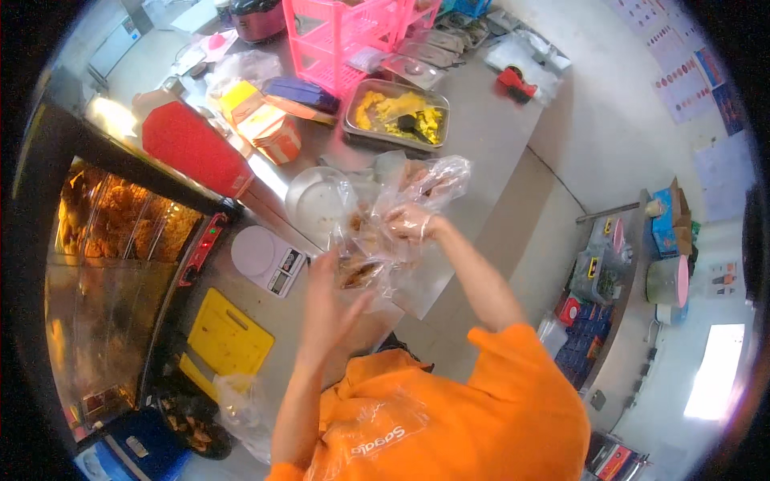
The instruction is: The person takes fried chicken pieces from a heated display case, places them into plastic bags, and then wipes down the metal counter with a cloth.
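My right hand (pixel 412 221), in a clear plastic glove, is at an open clear plastic bag (pixel 445 177) that holds brown food pieces; its fingers are bent and partly hidden by shiny film. My left hand (pixel 337 300) looks bare and blurred, thumb and fingers spread, at the near-left side of another clear bag (pixel 367 270) with brown fried food in it. Whether its fingertips touch that bag I cannot tell. A round metal plate (pixel 316 201) with a few crumbs lies just left of the bags.
A white kitchen scale (pixel 255 249) and a yellow cutting board (pixel 228 337) lie on the left. Beyond the bags stands a steel tray of yellow food (pixel 397 114), near pink plastic shelves (pixel 337 42) and striped paper boxes (pixel 274 132). A lit glass display case (pixel 114 234) borders the far left.
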Demonstrator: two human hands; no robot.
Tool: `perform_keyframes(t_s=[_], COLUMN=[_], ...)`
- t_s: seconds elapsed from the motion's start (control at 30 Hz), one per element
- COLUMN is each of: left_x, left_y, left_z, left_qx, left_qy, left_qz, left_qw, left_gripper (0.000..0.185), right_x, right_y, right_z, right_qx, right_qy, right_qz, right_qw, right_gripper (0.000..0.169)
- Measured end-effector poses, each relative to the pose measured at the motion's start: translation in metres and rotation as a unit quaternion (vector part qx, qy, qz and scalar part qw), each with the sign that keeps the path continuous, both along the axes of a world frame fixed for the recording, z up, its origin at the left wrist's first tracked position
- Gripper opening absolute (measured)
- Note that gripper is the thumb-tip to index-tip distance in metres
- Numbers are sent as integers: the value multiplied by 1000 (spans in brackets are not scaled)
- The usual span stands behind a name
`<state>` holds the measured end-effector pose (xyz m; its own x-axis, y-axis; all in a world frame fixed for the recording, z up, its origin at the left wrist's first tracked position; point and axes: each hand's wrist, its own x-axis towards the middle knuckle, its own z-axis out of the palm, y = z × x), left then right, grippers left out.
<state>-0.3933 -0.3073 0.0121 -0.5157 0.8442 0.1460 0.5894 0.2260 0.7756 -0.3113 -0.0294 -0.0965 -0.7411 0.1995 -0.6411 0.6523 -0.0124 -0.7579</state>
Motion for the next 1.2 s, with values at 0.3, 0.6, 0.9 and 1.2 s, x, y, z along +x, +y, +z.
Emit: perform_keyframes(t_s=[0.3, 0.6, 0.9, 1.2], left_x=[-11, 7, -11, 31], left_y=[149, 124, 126, -24], left_z=[-87, -33, -32, 19], left_qx=[-97, 22, 27, 98], left_qy=[-53, -198, -309, -106], left_qz=[20, 133, 141, -38], left_qw=[994, 971, 940, 989], left_gripper=[27, 29, 33, 31], right_x=[12, -31, 52, -34], right_y=[24, 40, 89, -141], right_z=[-36, -59, 98, 114], right_qx=[-320, 348, 494, 172], right_qy=[166, 48, -49, 367], right_qz=[-502, -263, -30, -200], right_qw=[787, 899, 868, 892], right_gripper=[9, 48, 31, 59])
